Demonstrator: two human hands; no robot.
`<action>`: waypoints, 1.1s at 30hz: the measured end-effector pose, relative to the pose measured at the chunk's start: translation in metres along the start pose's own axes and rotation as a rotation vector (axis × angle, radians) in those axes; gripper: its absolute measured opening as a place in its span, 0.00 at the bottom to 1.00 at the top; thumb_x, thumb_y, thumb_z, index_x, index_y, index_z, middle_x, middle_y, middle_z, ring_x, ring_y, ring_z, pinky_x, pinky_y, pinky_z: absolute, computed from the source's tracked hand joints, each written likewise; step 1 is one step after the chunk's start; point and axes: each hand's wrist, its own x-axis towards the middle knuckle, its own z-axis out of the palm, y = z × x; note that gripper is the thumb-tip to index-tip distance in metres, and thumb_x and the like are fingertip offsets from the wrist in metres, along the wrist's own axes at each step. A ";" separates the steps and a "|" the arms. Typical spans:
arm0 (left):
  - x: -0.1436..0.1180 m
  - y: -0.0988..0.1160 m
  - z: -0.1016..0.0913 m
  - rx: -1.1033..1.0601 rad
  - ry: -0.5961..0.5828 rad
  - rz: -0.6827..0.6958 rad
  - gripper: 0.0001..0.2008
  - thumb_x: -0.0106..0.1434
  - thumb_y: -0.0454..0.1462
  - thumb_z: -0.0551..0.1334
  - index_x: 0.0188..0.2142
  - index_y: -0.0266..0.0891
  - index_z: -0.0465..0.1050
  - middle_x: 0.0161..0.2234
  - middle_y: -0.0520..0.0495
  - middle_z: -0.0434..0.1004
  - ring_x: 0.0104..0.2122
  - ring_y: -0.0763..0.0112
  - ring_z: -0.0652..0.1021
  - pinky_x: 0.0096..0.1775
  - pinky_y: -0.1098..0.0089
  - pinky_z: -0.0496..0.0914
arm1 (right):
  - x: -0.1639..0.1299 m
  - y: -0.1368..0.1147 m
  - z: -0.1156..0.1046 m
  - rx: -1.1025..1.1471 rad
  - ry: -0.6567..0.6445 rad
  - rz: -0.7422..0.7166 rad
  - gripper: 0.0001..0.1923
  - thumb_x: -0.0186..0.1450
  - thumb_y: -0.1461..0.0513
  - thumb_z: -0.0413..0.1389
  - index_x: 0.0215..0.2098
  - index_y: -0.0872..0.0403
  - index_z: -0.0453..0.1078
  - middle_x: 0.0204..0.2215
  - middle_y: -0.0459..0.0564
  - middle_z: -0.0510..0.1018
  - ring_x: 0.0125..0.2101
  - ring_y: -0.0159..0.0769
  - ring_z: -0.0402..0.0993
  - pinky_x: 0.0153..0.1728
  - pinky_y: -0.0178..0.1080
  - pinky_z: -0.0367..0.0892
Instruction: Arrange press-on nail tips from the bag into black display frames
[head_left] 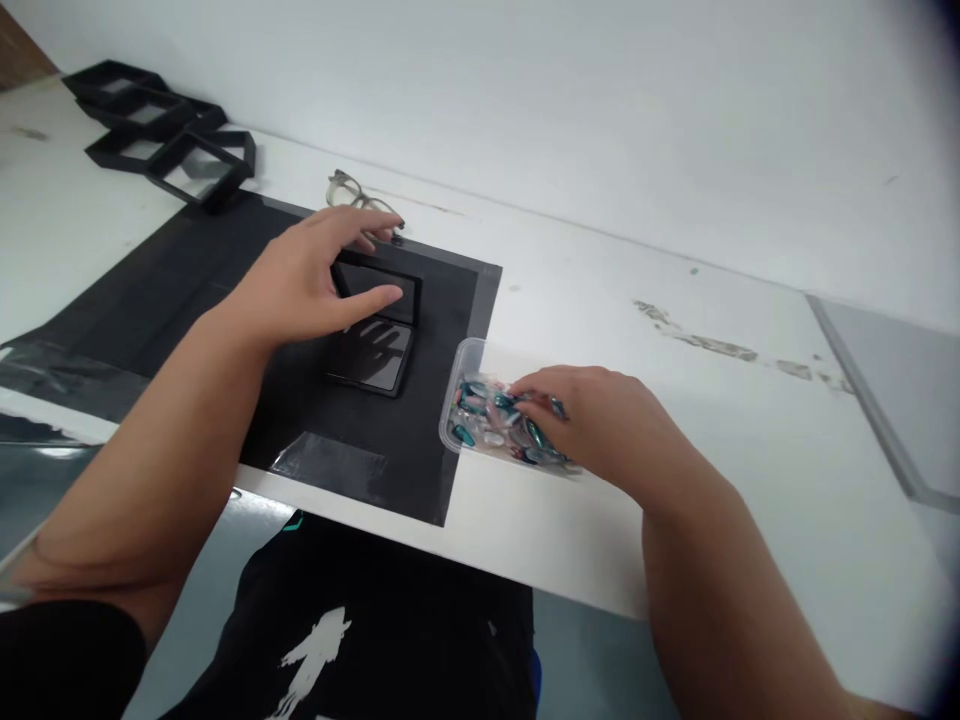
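While the hinged black case point(373, 330) lies open on the black mat point(225, 300), its lid tilted up at the far side, the left hand point(315, 275) rests over that lid with the fingers spread and the thumb along its near edge, steadying it without closing around it. The case's long axis runs from near to far, and its glossy lower half faces up (the fingers show mirrored in it). To the right of the case, just past the mat's right edge, sits a clear plastic tub point(469, 400) filled with small teal and pinkish beads point(487, 415). The right hand point(592, 415) dips into the tub from the right, fingertips pinched narrow on one teal piece. So the right hand is well apart from the case, which lies to its left and slightly farther away; the left hand already touches it. Glasses point(352, 192) lie on the counter point(637, 380) just beyond the mat, and empty black frames point(161, 140) sit at the far left.
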 end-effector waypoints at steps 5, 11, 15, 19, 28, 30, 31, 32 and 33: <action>0.006 0.029 -0.008 -0.026 0.103 0.015 0.44 0.44 0.56 0.77 0.56 0.38 0.72 0.57 0.45 0.76 0.56 0.55 0.74 0.61 0.54 0.68 | 0.000 0.007 0.002 0.078 0.046 -0.011 0.12 0.68 0.61 0.53 0.39 0.46 0.79 0.37 0.42 0.84 0.31 0.35 0.77 0.27 0.37 0.63; 0.007 0.068 0.004 0.113 0.300 0.358 0.26 0.59 0.48 0.71 0.54 0.42 0.74 0.54 0.43 0.77 0.49 0.60 0.79 0.52 0.58 0.74 | -0.009 0.010 -0.005 0.298 0.299 -0.034 0.07 0.69 0.59 0.56 0.38 0.46 0.77 0.30 0.42 0.81 0.21 0.29 0.68 0.24 0.37 0.64; 0.004 0.104 0.027 0.018 0.300 0.393 0.17 0.60 0.45 0.69 0.48 0.48 0.75 0.43 0.52 0.84 0.40 0.66 0.83 0.44 0.63 0.78 | -0.014 0.003 -0.008 0.489 0.501 -0.148 0.04 0.67 0.62 0.59 0.38 0.45 0.75 0.30 0.42 0.80 0.23 0.29 0.70 0.23 0.36 0.65; 0.004 0.126 0.043 -0.099 0.287 0.378 0.14 0.60 0.44 0.70 0.44 0.44 0.77 0.36 0.53 0.85 0.34 0.70 0.83 0.39 0.69 0.80 | -0.017 -0.004 -0.008 0.550 0.531 -0.230 0.09 0.66 0.66 0.59 0.41 0.44 0.74 0.30 0.43 0.79 0.25 0.31 0.74 0.23 0.37 0.67; 0.005 0.131 0.042 -0.305 0.140 0.385 0.06 0.64 0.39 0.68 0.40 0.40 0.78 0.32 0.50 0.85 0.32 0.74 0.83 0.40 0.72 0.81 | -0.019 -0.012 -0.007 0.480 0.484 -0.308 0.08 0.66 0.67 0.59 0.40 0.45 0.72 0.27 0.41 0.78 0.19 0.26 0.68 0.19 0.32 0.64; 0.005 0.131 0.042 -0.327 0.127 0.392 0.08 0.63 0.40 0.69 0.40 0.39 0.79 0.32 0.49 0.85 0.32 0.74 0.83 0.39 0.72 0.80 | -0.018 -0.014 -0.007 0.494 0.462 -0.322 0.08 0.67 0.67 0.59 0.39 0.46 0.72 0.26 0.40 0.78 0.18 0.24 0.66 0.18 0.32 0.63; 0.005 0.132 0.043 -0.340 0.123 0.380 0.08 0.63 0.40 0.69 0.40 0.40 0.79 0.32 0.48 0.85 0.32 0.74 0.83 0.39 0.72 0.80 | -0.018 -0.014 -0.007 0.501 0.456 -0.327 0.08 0.67 0.67 0.58 0.39 0.46 0.72 0.26 0.40 0.78 0.18 0.24 0.66 0.18 0.32 0.63; 0.005 0.133 0.043 -0.359 0.119 0.359 0.07 0.63 0.40 0.69 0.39 0.40 0.79 0.33 0.48 0.85 0.33 0.74 0.83 0.39 0.72 0.80 | -0.018 -0.015 -0.007 0.508 0.450 -0.334 0.07 0.67 0.67 0.58 0.39 0.46 0.72 0.26 0.40 0.78 0.18 0.25 0.67 0.18 0.32 0.63; 0.004 0.133 0.044 -0.391 0.115 0.338 0.06 0.64 0.39 0.68 0.39 0.41 0.79 0.33 0.48 0.84 0.33 0.74 0.83 0.39 0.72 0.80 | -0.018 -0.016 -0.007 0.512 0.450 -0.345 0.08 0.67 0.67 0.58 0.40 0.46 0.72 0.27 0.41 0.78 0.18 0.25 0.67 0.18 0.32 0.63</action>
